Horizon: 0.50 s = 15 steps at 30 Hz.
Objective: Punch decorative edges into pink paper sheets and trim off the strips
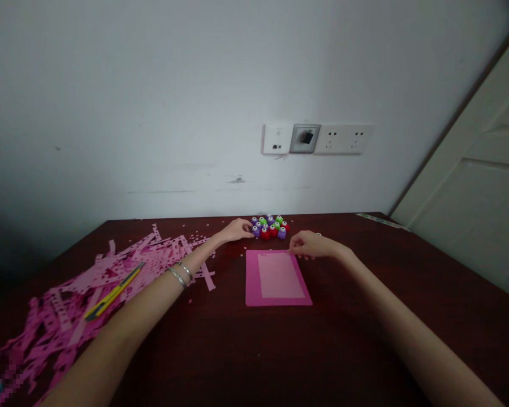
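Pink paper sheets point(253, 282), a paler one atop darker, lie before you on the dark red-brown table point(220, 350). Your left hand point(236, 230), fingers curled, adjoins clustered craft punches point(273, 232); your right hand point(309, 244), fingers narrowed, meets the sheets' far right corner. Whether either grips anything cannot be told. Leftward, a yellow utility knife point(115, 291) rests on punched strips point(89, 280).

One camera, on the person's head, looks forward and down from the near side of the table point(212, 356), past the left hand point(237, 229) and right hand point(313, 244), to the far wall point(152, 96).
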Tool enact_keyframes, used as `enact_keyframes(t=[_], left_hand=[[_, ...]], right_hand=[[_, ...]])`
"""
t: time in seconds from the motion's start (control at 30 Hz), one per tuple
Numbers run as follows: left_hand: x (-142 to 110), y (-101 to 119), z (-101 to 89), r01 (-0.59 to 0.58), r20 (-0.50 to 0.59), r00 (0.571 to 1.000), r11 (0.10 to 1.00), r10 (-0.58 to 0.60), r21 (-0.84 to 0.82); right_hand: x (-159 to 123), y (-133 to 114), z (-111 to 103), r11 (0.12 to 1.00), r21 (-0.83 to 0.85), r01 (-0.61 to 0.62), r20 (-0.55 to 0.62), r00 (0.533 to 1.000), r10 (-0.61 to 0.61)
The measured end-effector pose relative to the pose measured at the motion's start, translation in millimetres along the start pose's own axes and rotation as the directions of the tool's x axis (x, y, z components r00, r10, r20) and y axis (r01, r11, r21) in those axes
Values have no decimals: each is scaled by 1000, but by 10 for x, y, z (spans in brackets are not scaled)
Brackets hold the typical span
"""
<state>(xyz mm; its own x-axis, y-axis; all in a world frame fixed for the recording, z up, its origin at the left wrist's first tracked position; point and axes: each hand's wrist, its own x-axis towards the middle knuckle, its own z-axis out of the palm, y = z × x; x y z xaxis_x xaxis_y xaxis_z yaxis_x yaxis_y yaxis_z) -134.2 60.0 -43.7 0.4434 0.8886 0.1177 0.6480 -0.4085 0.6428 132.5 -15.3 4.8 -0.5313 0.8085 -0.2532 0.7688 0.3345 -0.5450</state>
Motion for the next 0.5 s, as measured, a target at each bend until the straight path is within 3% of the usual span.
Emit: enact_keyframes(t=[0.13,0.5], left_hand=[[88,-32,20,-66,16,998,998,66,4],[102,-69,9,-52,57,997,994,58,-97]], right_hand=[[14,28,8,1000,11,-7,-6,1000,7],[55,84,52,1000,25,-6,-4,1000,6]])
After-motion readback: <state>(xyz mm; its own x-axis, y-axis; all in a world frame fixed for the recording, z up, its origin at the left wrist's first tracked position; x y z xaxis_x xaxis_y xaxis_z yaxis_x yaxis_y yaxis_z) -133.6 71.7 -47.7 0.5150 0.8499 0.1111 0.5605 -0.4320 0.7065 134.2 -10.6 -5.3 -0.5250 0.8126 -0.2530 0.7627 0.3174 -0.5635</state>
